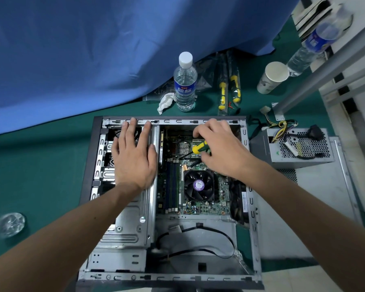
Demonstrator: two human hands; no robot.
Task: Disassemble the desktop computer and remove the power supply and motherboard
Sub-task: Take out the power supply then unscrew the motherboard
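At the far left edge we see a round clear object (10,225) on the green table (40,165), too blurred for us to say what it is. A blue cloth (82,49) covers the table's far left part and hides whatever lies under it. Next comes the open computer case (86,165), lying on its side. Our left hand (133,157) rests flat on the metal drive cage (126,224) in the case's left half, fingers straight and spread, holding nothing, fingertips reaching the far rim. Beyond the case stand a crumpled white tissue (165,102) and an upright capped water bottle (185,83). In the case's right half the motherboard (198,199) is still seated, with its black fan (199,185) in plain view; the board's far part is partly hidden by our right hand (221,146), whose fingers curl around a yellow-and-green screwdriver (199,148) with the shaft angled down to the board, its tip hard to make out. A loose black cable (211,230) loops over the case's bare near floor. Two yellow-handled tools in clear bags (229,91) lie beyond the case, then a paper cup (272,77), whose contents we cannot see. To the right of the case sits the power supply (299,148), already out, its wires bundled on top. A second bottle (316,41) leans at the top right, cut off partly by a metal rail.
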